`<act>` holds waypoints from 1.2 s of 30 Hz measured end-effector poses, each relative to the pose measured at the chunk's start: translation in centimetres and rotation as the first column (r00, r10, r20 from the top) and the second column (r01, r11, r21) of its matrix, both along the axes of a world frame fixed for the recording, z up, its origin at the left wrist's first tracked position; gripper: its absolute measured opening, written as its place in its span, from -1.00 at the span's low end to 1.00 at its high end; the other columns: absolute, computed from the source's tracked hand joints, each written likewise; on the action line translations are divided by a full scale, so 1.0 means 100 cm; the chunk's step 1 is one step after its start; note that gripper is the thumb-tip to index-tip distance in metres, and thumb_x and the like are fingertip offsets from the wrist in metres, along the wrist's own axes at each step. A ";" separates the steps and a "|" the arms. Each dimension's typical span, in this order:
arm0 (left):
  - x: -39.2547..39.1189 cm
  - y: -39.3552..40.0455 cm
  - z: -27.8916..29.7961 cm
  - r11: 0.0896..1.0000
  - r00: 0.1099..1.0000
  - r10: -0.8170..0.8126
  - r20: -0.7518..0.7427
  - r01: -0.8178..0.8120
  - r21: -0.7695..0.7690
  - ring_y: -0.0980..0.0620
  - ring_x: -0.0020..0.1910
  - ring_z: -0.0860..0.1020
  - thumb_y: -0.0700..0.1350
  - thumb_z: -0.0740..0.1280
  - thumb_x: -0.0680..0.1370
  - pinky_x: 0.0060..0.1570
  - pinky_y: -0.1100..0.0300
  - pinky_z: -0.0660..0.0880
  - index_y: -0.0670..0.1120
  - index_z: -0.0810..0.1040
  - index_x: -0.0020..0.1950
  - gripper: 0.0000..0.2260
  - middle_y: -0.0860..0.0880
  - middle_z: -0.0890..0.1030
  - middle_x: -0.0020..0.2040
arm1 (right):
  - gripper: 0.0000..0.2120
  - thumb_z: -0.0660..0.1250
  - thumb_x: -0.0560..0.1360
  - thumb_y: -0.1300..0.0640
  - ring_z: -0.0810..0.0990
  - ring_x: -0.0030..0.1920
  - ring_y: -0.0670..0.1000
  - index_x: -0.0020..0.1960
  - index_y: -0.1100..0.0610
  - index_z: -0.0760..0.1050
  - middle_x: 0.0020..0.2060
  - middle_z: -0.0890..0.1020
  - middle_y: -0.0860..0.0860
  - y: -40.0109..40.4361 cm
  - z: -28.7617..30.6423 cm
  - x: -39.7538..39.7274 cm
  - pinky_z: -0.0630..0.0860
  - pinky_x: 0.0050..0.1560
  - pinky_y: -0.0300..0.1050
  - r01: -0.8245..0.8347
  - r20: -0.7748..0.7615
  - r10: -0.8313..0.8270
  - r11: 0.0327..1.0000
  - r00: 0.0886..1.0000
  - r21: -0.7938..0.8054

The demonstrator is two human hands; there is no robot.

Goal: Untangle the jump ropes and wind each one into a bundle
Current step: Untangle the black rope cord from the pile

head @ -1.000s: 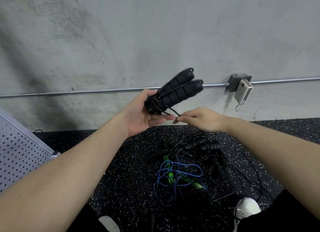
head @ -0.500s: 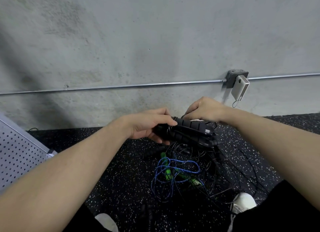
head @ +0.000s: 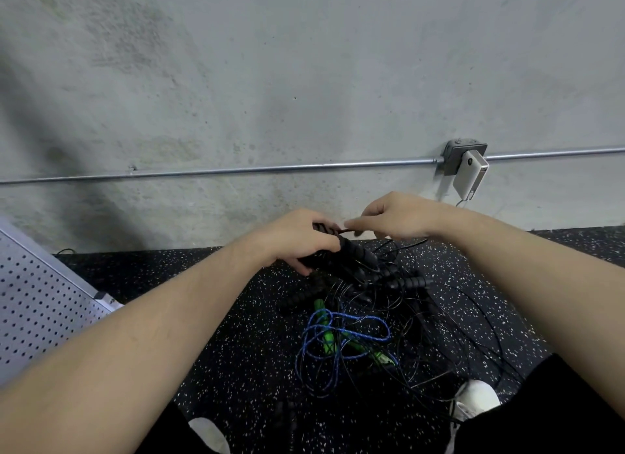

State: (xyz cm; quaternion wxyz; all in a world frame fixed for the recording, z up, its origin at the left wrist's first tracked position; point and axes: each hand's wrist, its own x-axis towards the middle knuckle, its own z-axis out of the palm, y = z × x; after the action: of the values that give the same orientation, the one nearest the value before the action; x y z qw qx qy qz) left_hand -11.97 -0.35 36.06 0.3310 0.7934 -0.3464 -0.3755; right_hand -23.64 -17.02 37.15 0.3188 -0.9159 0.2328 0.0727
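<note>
Above the speckled black floor (head: 216, 318), a pair of black ribbed handles (head: 351, 254) is gripped by the left hand (head: 297, 240), fingers curled round them from above, thumb underneath. Handles are held low, pointing right and slightly down, just over the pile. A thin black cord (head: 345, 231) coming off the near end of the handles is pinched by the right hand (head: 402, 216) between thumb and forefinger; remaining fingers are curled in. Both hands are nearly touching at the cord.

On the floor below, a tangle of black ropes (head: 422, 318) is spread between the knees, with several loose black ribbed handles (head: 409, 282) lying in it. A blue rope (head: 338, 331) is looped across the front of the tangle, with green handles (head: 326, 335) lying under its loops. Whether the held cord is fully free of the pile cannot be told; thin strands run from under the hands into it.

White shoes are seen at bottom, one (head: 477, 401) touching the outer loops on the right. A perforated metal panel (head: 37, 304) is at left. A conduit pipe (head: 236, 171) runs along the concrete wall (head: 270, 81), with a junction box (head: 456, 155) and a white device (head: 470, 174) hung from it.
</note>
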 end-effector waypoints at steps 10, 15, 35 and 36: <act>0.019 0.001 -0.012 0.909 0.934 0.315 -0.171 -0.348 -0.227 -0.15 0.09 0.61 -0.12 0.45 0.58 -0.15 0.00 0.70 0.06 0.55 0.18 -0.79 -0.06 0.51 0.18 | -0.67 0.15 0.69 -0.05 0.57 -0.41 -0.02 -0.14 0.13 0.45 -0.44 0.50 -0.03 0.013 0.003 0.002 0.59 -0.23 -0.14 -0.022 0.146 -0.036 0.925 0.989 0.379; 0.019 -0.005 -0.011 0.751 0.788 0.392 -0.476 -0.573 -0.330 -0.17 0.11 0.61 -0.14 0.46 0.58 -0.08 -0.03 0.69 -0.04 0.54 0.24 -0.74 -0.17 0.56 0.23 | -0.72 0.10 0.70 -0.04 0.20 -0.50 -0.12 0.03 0.07 0.52 -0.47 0.33 -0.11 0.027 -0.001 0.014 0.13 -0.52 -0.26 0.056 0.170 -0.174 0.838 0.970 0.542; 0.020 0.009 0.003 0.744 0.529 0.221 -0.819 -0.634 -0.209 -0.17 -0.04 0.67 -0.02 0.34 0.62 0.00 -0.01 0.64 -0.17 0.60 0.21 -0.73 -0.21 0.70 0.03 | -0.78 0.41 0.52 -0.15 0.10 -0.47 -0.09 0.05 -0.04 0.63 -0.46 0.20 -0.10 0.028 -0.008 0.011 0.03 -0.53 -0.25 0.089 0.262 -0.353 0.731 0.898 0.677; 0.020 0.011 0.004 0.767 0.555 0.216 -0.803 -0.605 -0.212 -0.16 -0.06 0.66 -0.03 0.31 0.62 -0.06 0.03 0.62 -0.18 0.57 0.24 -0.71 -0.22 0.69 0.02 | -0.76 0.44 0.49 -0.16 0.10 -0.47 -0.09 0.05 -0.04 0.65 -0.47 0.21 -0.10 0.027 -0.008 0.010 0.03 -0.53 -0.24 0.102 0.265 -0.365 0.735 0.893 0.670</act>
State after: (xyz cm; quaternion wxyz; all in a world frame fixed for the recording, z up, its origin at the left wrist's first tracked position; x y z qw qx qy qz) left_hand -9.95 0.73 36.47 0.7026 0.5256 -0.0582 -0.4761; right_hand -22.62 -14.36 36.37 0.6567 -0.7102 0.2432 -0.0722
